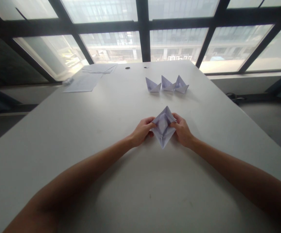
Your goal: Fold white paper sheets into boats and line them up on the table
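Observation:
Between my two hands is a folded white paper boat [163, 129], turned so its hollow inside faces me and its outline makes a diamond. My left hand [142, 131] is closed on its left side, the thumb laid over the inner fold. On the right side my right hand [183, 131] grips it likewise, its thumb pressed inside the edge. The fingers behind the paper are mostly hidden. Beyond them, three finished-looking paper boats, a left one [153, 85], a middle one [167, 84] and a right one [181, 85], stand in a row.
Flat white paper sheets [82, 83] lie at the table's far left, with a crumpled-looking piece [68, 81] by the edge. Two round holes, one dark [127, 68], sit near the far edge of the white table [121, 106]. Dark-framed windows [144, 29] rise behind it.

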A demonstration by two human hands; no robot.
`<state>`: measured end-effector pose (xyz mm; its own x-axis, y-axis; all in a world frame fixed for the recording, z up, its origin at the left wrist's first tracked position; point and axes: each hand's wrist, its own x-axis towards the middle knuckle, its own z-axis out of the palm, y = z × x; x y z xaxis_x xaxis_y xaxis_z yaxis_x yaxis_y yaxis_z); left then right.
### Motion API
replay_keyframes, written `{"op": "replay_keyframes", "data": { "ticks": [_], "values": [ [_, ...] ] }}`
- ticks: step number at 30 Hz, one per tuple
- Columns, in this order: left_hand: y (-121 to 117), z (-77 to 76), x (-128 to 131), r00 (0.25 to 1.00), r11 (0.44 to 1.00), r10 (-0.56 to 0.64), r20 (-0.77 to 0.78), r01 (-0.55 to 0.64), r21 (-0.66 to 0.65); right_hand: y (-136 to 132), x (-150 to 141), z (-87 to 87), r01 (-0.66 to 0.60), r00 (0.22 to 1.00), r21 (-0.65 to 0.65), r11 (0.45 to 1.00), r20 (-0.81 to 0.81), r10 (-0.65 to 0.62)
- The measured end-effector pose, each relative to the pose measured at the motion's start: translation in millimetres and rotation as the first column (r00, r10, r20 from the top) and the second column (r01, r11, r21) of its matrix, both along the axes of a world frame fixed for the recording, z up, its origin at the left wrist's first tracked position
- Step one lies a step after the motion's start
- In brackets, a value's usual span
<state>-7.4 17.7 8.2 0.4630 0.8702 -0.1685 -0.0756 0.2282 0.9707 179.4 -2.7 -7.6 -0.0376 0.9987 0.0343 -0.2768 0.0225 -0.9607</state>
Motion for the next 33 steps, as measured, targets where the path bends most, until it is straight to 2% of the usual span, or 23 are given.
{"op": "replay_keyframes", "data": {
  "ticks": [5,8,13,17,24,33],
  "values": [
    [-1.5,4.1,-1.7,0.997,0.998,-0.06,0.045,0.06,-0.013,-1.2,-0.2,2.5,-0.051,0.998,0.019,0.998,0.026,0.051],
    [-0.8,4.6,-1.9,0.996,0.999,-0.034,0.081,0.037,-0.038,-1.5,-0.2,2.8,-0.078,0.997,0.02,0.997,0.029,0.077],
    [0.5,2.9,-1.3,0.994,0.999,0.017,0.11,-0.011,-0.05,-0.7,0.8,0.6,-0.04,0.999,-0.008,0.999,-0.006,0.04],
    [-0.1,2.8,-1.2,0.995,0.996,0.046,0.084,-0.04,-0.074,-0.5,1.6,0.4,-0.031,0.999,-0.02,0.999,-0.009,0.031],
    [-0.5,0.0,-0.7,0.998,0.999,0.015,0.054,-0.013,-0.04,-0.4,1.9,2.2,-0.06,0.998,-0.017,0.998,-0.005,0.06],
    [3.2,-7.3,0.0,0.998,0.998,0.063,-0.008,-0.064,-0.006,3.2,0.0,-1.9,0.008,0.997,-0.035,0.999,0.08,-0.006]
  ]
}}
